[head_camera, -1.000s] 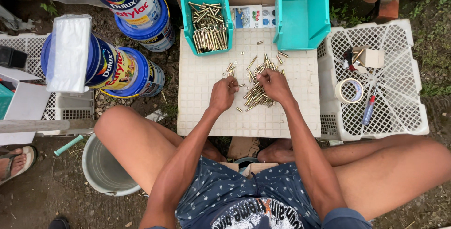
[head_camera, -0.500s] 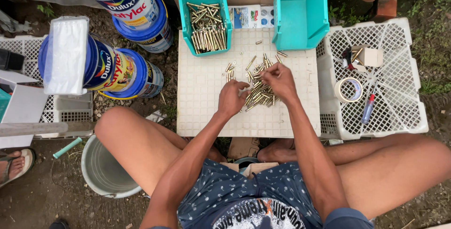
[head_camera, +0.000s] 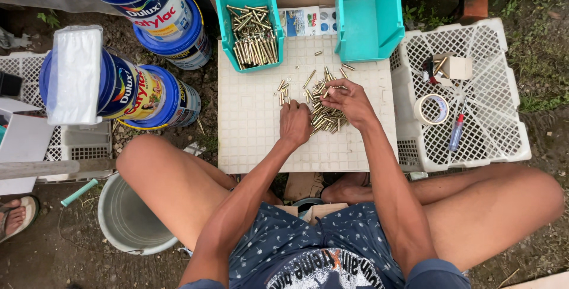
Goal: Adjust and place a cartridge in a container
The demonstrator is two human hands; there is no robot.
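Note:
A loose pile of short brass pieces (head_camera: 325,117) lies on a white perforated board (head_camera: 255,141) in front of my crossed legs. My right hand (head_camera: 351,100) rests over the pile's top and pinches a few of the brass pieces at its fingertips. At the pile's left edge, my left hand (head_camera: 294,122) is knuckles up with its fingers curled under; whatever it holds is hidden. A few single pieces (head_camera: 283,89) lie scattered just beyond the left hand. The left teal bin (head_camera: 224,22) holds several lined-up brass pieces, while the right teal bin (head_camera: 367,22) looks bare inside.
Blue paint buckets (head_camera: 142,87) are stacked at the left, one topped by a white packet (head_camera: 72,72). A white crate (head_camera: 504,111) at the right carries a tape roll (head_camera: 431,109), a pen and a small box. A grey bucket (head_camera: 127,218) stands by my left knee. A sandalled foot (head_camera: 15,215) shows at far left.
My left hand has slid right to the pile's edge. My right hand has shifted slightly up over the pile's top.

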